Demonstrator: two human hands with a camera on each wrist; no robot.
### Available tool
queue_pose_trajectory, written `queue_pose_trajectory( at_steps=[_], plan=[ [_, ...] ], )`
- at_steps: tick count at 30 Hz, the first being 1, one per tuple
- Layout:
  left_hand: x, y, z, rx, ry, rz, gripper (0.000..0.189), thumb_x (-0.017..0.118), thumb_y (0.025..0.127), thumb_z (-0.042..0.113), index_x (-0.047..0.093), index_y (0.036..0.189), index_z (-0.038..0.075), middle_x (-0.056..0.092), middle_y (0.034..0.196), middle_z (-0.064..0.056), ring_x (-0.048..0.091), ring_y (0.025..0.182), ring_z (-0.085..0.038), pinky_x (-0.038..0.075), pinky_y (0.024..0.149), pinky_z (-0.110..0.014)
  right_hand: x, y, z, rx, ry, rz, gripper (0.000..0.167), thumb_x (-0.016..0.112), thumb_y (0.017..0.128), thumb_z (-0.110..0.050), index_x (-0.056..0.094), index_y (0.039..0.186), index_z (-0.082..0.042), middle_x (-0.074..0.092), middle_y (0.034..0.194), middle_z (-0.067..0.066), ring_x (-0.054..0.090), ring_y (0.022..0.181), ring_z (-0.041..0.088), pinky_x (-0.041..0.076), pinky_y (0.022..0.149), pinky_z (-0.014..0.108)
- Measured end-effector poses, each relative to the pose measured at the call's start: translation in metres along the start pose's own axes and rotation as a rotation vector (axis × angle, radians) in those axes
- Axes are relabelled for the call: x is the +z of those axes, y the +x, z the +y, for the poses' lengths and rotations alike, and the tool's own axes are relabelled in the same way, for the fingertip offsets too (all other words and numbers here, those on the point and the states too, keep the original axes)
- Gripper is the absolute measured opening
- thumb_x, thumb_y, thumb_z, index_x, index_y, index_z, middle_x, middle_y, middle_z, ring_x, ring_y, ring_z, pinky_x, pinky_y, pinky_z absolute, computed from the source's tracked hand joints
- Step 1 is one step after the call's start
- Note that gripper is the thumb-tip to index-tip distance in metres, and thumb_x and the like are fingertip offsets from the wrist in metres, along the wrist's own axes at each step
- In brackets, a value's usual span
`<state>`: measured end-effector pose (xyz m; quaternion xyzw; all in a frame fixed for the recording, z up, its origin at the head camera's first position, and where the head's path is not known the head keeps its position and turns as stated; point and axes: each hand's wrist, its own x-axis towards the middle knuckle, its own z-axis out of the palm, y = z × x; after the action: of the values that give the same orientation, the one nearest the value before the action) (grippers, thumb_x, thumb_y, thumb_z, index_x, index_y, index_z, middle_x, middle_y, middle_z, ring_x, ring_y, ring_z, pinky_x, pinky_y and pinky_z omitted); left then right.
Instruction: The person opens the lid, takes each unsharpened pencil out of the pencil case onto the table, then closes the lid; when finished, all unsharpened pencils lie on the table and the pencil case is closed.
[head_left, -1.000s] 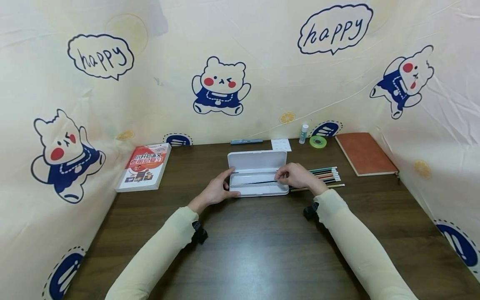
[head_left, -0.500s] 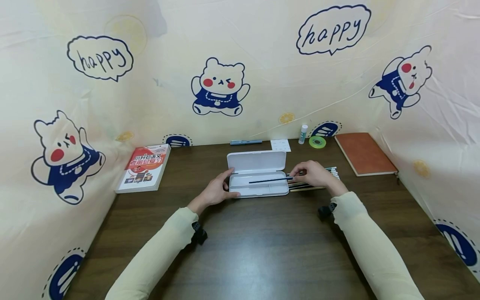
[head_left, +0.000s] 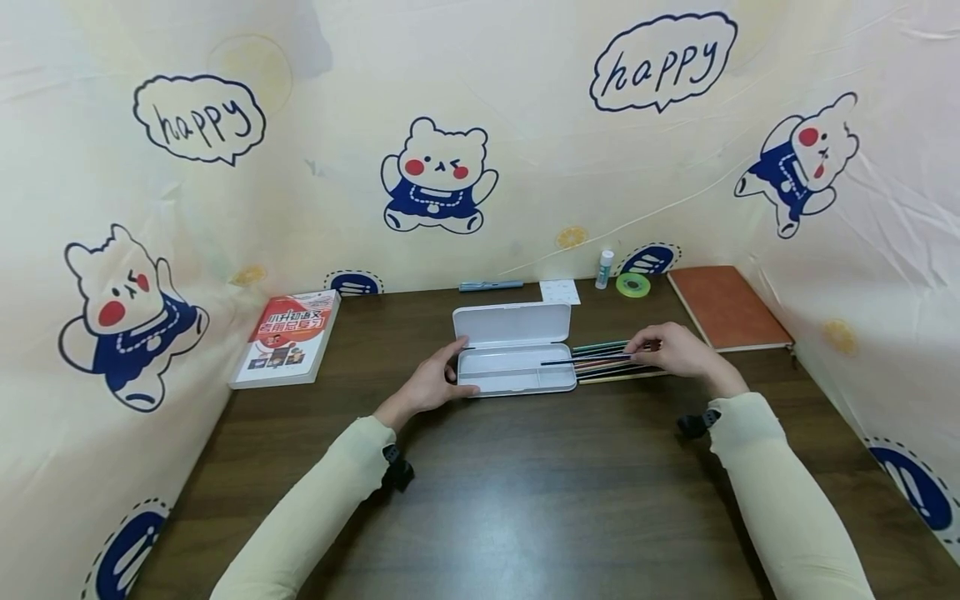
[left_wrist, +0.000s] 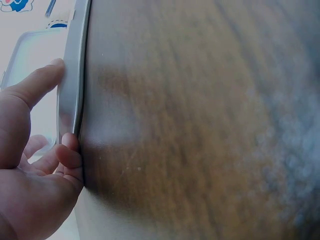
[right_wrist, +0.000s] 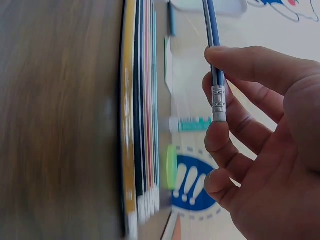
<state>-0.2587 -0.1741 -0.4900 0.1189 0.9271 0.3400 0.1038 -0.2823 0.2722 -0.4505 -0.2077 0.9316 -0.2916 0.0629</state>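
Note:
A white pencil case (head_left: 498, 382) lies with its lid (head_left: 513, 323) raised at the back. My left hand (head_left: 426, 385) grips its left end; in the left wrist view the thumb (left_wrist: 47, 75) presses on the case's side. To the right, my right hand (head_left: 678, 352) pinches a dark blue pencil (right_wrist: 215, 60) near its white eraser end, between thumb and fingertips. The pencil's far end reaches over the right part of the case. Under and beside this hand, several pencils (right_wrist: 131, 125) lie side by side on the table, eraser ends pointing right.
Along the back stand or lie a blue pen (head_left: 491, 286), a white card (head_left: 559, 292), a glue stick (head_left: 604, 269) and a green tape roll (head_left: 633, 285). A brown notebook (head_left: 727, 308) is at the right, a red-and-white book (head_left: 288, 337) at the left. Printed cloth walls enclose the table.
My right hand has drawn the pencil rightward, from inside the case to above the row of pencils. The left hand stays at the case's left end.

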Motion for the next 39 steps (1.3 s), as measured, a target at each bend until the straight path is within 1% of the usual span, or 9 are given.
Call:
queue_pose_trajectory(
  at_steps=[7,10,14,18,21,24,29,35,39],
  plan=[
    [0.001,0.0,-0.001,0.004,0.003,-0.003,0.097,0.082,0.082,0.039,0.024,0.159,0.027,0.053,0.102,-0.007,0.05,0.08,-0.016,0.041,0.077,-0.031,-0.014,-0.02,0.018,0.058,-0.013,0.007,0.011,0.072,0.091,-0.014,0.078,0.101,-0.011,0.073,0.098,0.005,0.052,0.08,0.019,0.043,0.069,0.028],
    [0.001,0.001,-0.001,0.007,0.005,-0.001,0.097,0.082,0.082,0.04,0.024,0.159,0.026,0.053,0.101,-0.007,0.05,0.08,-0.015,0.04,0.077,-0.031,-0.018,-0.028,0.025,0.084,-0.016,0.012,0.011,0.073,0.091,-0.015,0.078,0.1,-0.013,0.074,0.099,0.006,0.055,0.082,0.019,0.045,0.072,0.03],
    [0.001,0.001,-0.002,0.006,0.006,0.006,0.097,0.082,0.082,0.039,0.025,0.159,0.027,0.054,0.099,-0.006,0.05,0.08,-0.016,0.04,0.078,-0.031,-0.02,-0.036,0.033,0.1,-0.006,-0.006,0.011,0.072,0.091,-0.014,0.078,0.101,-0.013,0.075,0.102,0.007,0.063,0.091,0.019,0.049,0.083,0.038],
    [0.001,0.001,-0.001,0.006,0.005,0.003,0.097,0.082,0.082,0.039,0.025,0.159,0.026,0.053,0.1,-0.006,0.05,0.081,-0.016,0.041,0.079,-0.032,-0.02,-0.042,0.041,0.113,0.002,-0.041,0.011,0.072,0.091,-0.014,0.078,0.1,-0.014,0.076,0.102,0.006,0.063,0.091,0.018,0.049,0.084,0.039],
    [0.001,0.001,-0.001,0.008,0.004,0.003,0.096,0.082,0.082,0.039,0.025,0.159,0.026,0.054,0.1,-0.007,0.05,0.082,-0.015,0.04,0.08,-0.032,-0.019,-0.043,0.045,0.116,0.003,-0.058,0.01,0.072,0.091,-0.015,0.078,0.099,-0.015,0.075,0.102,0.005,0.062,0.089,0.017,0.047,0.081,0.036],
    [0.001,0.001,-0.001,0.009,0.004,0.004,0.096,0.082,0.082,0.04,0.025,0.159,0.025,0.054,0.101,-0.007,0.05,0.082,-0.015,0.04,0.08,-0.032,-0.016,-0.043,0.05,0.114,-0.001,-0.065,0.008,0.073,0.09,-0.014,0.078,0.096,-0.017,0.075,0.103,0.006,0.062,0.092,0.017,0.047,0.082,0.036],
    [0.001,0.0,-0.001,0.006,0.007,0.002,0.097,0.082,0.083,0.039,0.024,0.159,0.026,0.053,0.104,-0.007,0.05,0.082,-0.016,0.041,0.079,-0.031,-0.013,-0.041,0.052,0.125,-0.021,-0.079,0.008,0.072,0.09,-0.014,0.079,0.095,-0.017,0.075,0.106,0.008,0.061,0.098,0.022,0.047,0.086,0.04],
    [0.002,0.001,-0.003,0.012,0.009,0.0,0.097,0.082,0.082,0.04,0.024,0.159,0.027,0.053,0.105,-0.007,0.05,0.082,-0.016,0.041,0.078,-0.031,-0.01,-0.039,0.05,0.137,-0.041,-0.05,0.011,0.071,0.09,-0.013,0.079,0.096,-0.016,0.075,0.108,0.011,0.064,0.104,0.03,0.048,0.09,0.049],
    [0.001,0.0,-0.003,0.01,0.004,0.001,0.097,0.082,0.082,0.041,0.024,0.159,0.028,0.053,0.106,-0.007,0.05,0.082,-0.016,0.041,0.079,-0.031,-0.008,-0.038,0.049,0.14,-0.037,-0.039,0.011,0.072,0.09,-0.013,0.08,0.096,-0.015,0.075,0.108,0.012,0.065,0.105,0.031,0.048,0.091,0.05]
  ],
)
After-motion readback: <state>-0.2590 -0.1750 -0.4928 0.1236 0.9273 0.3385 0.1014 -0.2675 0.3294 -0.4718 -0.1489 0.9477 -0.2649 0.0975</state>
